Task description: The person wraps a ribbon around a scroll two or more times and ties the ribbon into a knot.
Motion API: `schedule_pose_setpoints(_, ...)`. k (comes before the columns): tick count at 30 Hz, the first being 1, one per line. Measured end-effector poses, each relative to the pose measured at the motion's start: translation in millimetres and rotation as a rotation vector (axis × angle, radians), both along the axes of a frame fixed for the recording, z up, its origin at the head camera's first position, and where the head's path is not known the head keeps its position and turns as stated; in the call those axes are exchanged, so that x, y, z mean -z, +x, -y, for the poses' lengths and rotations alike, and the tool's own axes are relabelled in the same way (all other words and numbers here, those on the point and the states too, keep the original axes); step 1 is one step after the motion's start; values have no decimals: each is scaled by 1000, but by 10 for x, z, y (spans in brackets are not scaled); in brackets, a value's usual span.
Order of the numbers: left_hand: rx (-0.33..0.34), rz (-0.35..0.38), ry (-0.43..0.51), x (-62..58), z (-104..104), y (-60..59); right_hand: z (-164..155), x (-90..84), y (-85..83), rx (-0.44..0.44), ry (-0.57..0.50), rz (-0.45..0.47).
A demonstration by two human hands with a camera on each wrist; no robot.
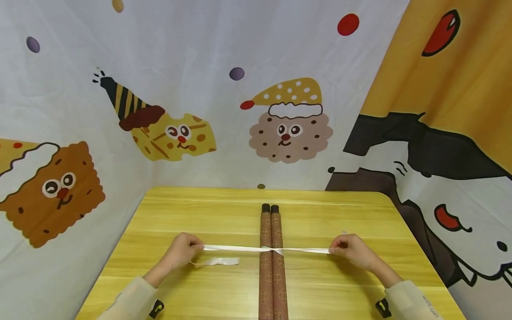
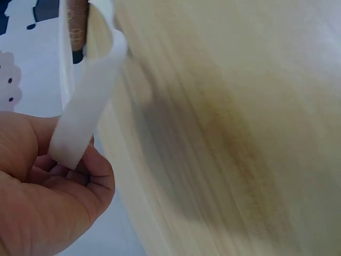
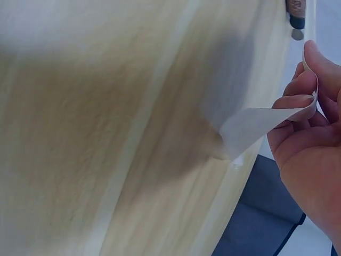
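Observation:
Two brown patterned rolls point(image 1: 266, 278) with dark end caps lie side by side, lengthwise on the wooden table point(image 1: 200, 213). A white ribbon point(image 1: 236, 248) stretches across them, its two ends crossed on top of the rolls. My left hand point(image 1: 182, 252) pinches one end between thumb and fingers; in the left wrist view a loose length of ribbon point(image 2: 88, 101) loops away from it. On the other side my right hand point(image 1: 354, 251) pinches the opposite end. A short tail of ribbon point(image 3: 256, 128) hangs out past its fingers in the right wrist view.
Behind the table hangs a pale curtain point(image 1: 200, 58) printed with cartoon biscuits, and a yellow, black and white one point(image 1: 404, 84) hangs at the right. The table's far edge runs just beyond the capped ends of the rolls.

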State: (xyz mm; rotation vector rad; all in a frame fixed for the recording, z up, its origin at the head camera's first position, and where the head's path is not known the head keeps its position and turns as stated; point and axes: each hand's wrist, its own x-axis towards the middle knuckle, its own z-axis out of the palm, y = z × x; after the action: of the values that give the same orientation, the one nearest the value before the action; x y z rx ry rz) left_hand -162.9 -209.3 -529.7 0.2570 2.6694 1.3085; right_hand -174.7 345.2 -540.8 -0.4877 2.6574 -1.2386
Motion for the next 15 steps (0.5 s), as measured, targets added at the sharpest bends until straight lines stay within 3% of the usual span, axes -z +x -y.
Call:
schedule_pose_setpoints(8,-13,23,-16,87,-52,-54,-56,91,25,8,-1,-21)
schedule_pose_setpoints(15,10,9,-14,159,-6,-5,-40,172,75,40,56,-20)
